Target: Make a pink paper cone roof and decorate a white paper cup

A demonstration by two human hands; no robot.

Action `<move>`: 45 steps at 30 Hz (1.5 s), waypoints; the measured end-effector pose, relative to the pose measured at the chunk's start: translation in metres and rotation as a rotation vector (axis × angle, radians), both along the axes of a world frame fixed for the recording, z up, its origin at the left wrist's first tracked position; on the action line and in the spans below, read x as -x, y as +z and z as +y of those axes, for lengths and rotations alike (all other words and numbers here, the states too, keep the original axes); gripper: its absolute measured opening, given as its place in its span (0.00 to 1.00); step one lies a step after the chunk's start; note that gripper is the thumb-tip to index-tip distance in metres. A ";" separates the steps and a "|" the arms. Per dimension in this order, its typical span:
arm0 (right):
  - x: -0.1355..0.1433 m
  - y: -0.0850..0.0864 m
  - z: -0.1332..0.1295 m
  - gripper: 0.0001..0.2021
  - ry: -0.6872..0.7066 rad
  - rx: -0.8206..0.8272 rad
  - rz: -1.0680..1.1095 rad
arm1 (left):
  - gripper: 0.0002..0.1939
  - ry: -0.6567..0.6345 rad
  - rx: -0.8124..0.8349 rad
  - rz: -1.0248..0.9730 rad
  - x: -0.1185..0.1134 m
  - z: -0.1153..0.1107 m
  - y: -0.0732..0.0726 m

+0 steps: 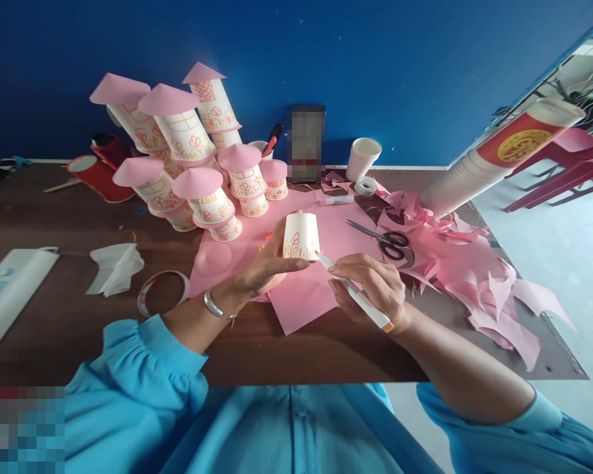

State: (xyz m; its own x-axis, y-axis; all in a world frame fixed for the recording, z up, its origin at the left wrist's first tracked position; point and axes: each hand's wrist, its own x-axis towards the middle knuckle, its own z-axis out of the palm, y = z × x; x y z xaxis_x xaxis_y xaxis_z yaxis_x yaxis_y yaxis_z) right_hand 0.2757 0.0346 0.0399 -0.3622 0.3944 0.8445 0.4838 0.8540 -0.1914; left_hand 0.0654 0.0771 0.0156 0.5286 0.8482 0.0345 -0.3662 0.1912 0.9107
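My left hand (269, 260) is closed around a small white paper cup (300, 232), held upside down above the pink paper. Orange-red flowers and grass-like strokes run along the cup's lower part. In my right hand (370, 286) is a white marker (358, 299) with an orange end, its tip at the cup's lower right edge. Beneath both hands lie pink paper sheets (304, 303). Left of the cup stand several decorated paper cup towers (210, 201) with pink cone roofs.
Scissors (383, 238) and a heap of pink paper scraps (454, 263) lie on the right, beside a leaning stack of paper cups (459, 181). A tape roll (163, 293), crumpled tissue (114, 268) and red cup (96, 179) are left. A white cup (364, 158) stands behind.
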 end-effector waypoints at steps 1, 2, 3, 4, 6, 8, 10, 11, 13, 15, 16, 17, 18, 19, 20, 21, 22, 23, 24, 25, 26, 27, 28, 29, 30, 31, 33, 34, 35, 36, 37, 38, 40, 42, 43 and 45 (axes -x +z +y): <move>0.000 0.000 0.000 0.09 0.001 -0.002 -0.004 | 0.47 0.007 -0.003 -0.006 0.000 0.000 0.001; 0.000 0.000 0.000 0.09 0.003 -0.004 -0.009 | 0.48 0.014 -0.007 -0.017 0.000 0.000 0.001; 0.000 0.000 0.000 0.09 0.004 -0.003 -0.015 | 0.48 0.022 -0.011 -0.029 -0.001 0.000 0.001; 0.000 0.000 0.000 0.09 0.004 0.000 -0.018 | 0.48 0.030 -0.013 -0.040 -0.001 0.000 0.001; -0.001 0.000 0.000 0.09 0.004 0.002 -0.017 | 0.47 0.030 -0.003 -0.063 0.000 0.002 0.001; -0.001 0.001 0.000 0.08 0.003 -0.002 -0.013 | 0.46 0.014 0.016 -0.108 0.000 0.003 -0.001; -0.001 0.001 0.000 0.08 0.008 -0.012 -0.014 | 0.44 0.000 0.036 -0.156 0.001 0.004 -0.002; -0.001 0.001 0.000 0.08 0.009 -0.016 -0.017 | 0.44 -0.001 0.042 -0.171 0.001 0.005 -0.003; -0.001 0.001 0.000 0.08 0.009 -0.018 -0.019 | 0.43 0.004 0.051 -0.165 0.001 0.005 -0.004; -0.001 0.001 0.000 0.08 0.009 -0.012 -0.018 | 0.44 0.024 0.058 -0.131 0.001 0.004 -0.005; -0.001 0.000 0.000 0.08 0.009 -0.008 -0.018 | 0.44 0.037 0.061 -0.116 0.001 0.004 -0.005; -0.001 0.000 0.000 0.08 0.010 -0.004 -0.018 | 0.44 0.046 0.067 -0.103 0.001 0.003 -0.005; -0.001 0.000 0.000 0.08 0.011 -0.002 -0.018 | 0.45 0.051 0.073 -0.096 0.000 0.003 -0.004; -0.001 0.000 0.000 0.08 0.010 -0.002 -0.018 | 0.44 0.053 0.074 -0.093 0.000 0.003 -0.003; -0.001 -0.001 0.000 0.08 0.009 -0.003 -0.017 | 0.44 0.050 0.072 -0.092 0.000 0.003 -0.001; -0.001 -0.001 0.000 0.08 0.008 -0.005 -0.014 | 0.44 0.047 0.067 -0.088 -0.001 0.003 0.000; 0.000 -0.001 0.001 0.08 0.009 -0.008 -0.012 | 0.44 0.045 0.060 -0.082 -0.001 0.004 0.002; 0.000 0.000 0.001 0.08 0.008 -0.010 -0.010 | 0.44 0.042 0.053 -0.075 -0.002 0.004 0.003; 0.000 0.000 0.001 0.08 0.009 -0.011 -0.009 | 0.43 0.037 0.047 -0.073 -0.002 0.004 0.003; 0.000 0.000 0.001 0.08 0.011 -0.010 -0.010 | 0.42 0.026 0.044 -0.075 -0.001 0.004 0.003; 0.000 0.000 0.001 0.08 0.012 -0.009 -0.011 | 0.41 0.014 0.042 -0.081 -0.001 0.004 0.002; 0.000 0.000 0.001 0.09 0.012 -0.007 -0.012 | 0.40 0.004 0.041 -0.088 -0.001 0.004 0.001; 0.000 0.000 0.001 0.09 0.011 -0.005 -0.012 | 0.39 -0.004 0.038 -0.093 0.000 0.004 0.000; 0.000 0.000 0.001 0.09 0.011 -0.004 -0.010 | 0.38 -0.010 0.036 -0.095 0.000 0.004 -0.001; 0.000 0.000 0.001 0.09 0.012 -0.005 -0.009 | 0.39 -0.012 0.033 -0.095 0.000 0.003 -0.002; 0.000 0.000 0.001 0.09 0.014 -0.007 -0.009 | 0.40 -0.011 0.031 -0.093 0.000 0.003 -0.003; 0.000 0.000 0.001 0.09 0.017 -0.009 -0.013 | 0.41 -0.006 0.030 -0.085 0.000 0.003 -0.005; 0.000 0.000 0.001 0.09 0.019 -0.010 -0.015 | 0.42 -0.002 0.033 -0.083 0.000 0.003 -0.006; 0.000 0.001 0.001 0.09 0.020 -0.010 -0.018 | 0.42 0.001 0.038 -0.080 0.000 0.003 -0.006; 0.000 0.001 0.001 0.08 0.021 -0.010 -0.020 | 0.42 0.006 0.040 -0.082 0.000 0.004 -0.007; 0.000 0.001 0.001 0.08 0.022 -0.010 -0.020 | 0.42 0.010 0.042 -0.087 0.000 0.004 -0.007; -0.001 0.001 0.001 0.08 0.023 -0.011 -0.020 | 0.41 0.015 0.046 -0.095 0.000 0.005 -0.006; -0.001 0.000 0.001 0.08 0.020 -0.015 -0.017 | 0.40 0.023 0.062 -0.121 0.000 0.005 -0.005; -0.001 0.000 0.000 0.08 0.011 -0.015 -0.014 | 0.39 0.021 0.087 -0.151 0.000 0.005 -0.002; -0.001 0.000 0.000 0.08 0.006 -0.014 -0.015 | 0.38 0.015 0.096 -0.160 0.001 0.005 -0.001; 0.000 0.000 0.000 0.08 0.004 -0.008 -0.017 | 0.39 0.001 0.091 -0.160 0.001 0.004 0.000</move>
State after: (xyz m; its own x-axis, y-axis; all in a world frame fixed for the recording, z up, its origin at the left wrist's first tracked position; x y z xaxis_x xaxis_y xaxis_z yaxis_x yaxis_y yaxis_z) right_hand 0.2761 0.0350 0.0399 -0.3780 0.3860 0.8415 0.4838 0.8573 -0.1759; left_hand 0.0648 0.0813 0.0155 0.5213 0.8524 0.0414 -0.5056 0.2694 0.8196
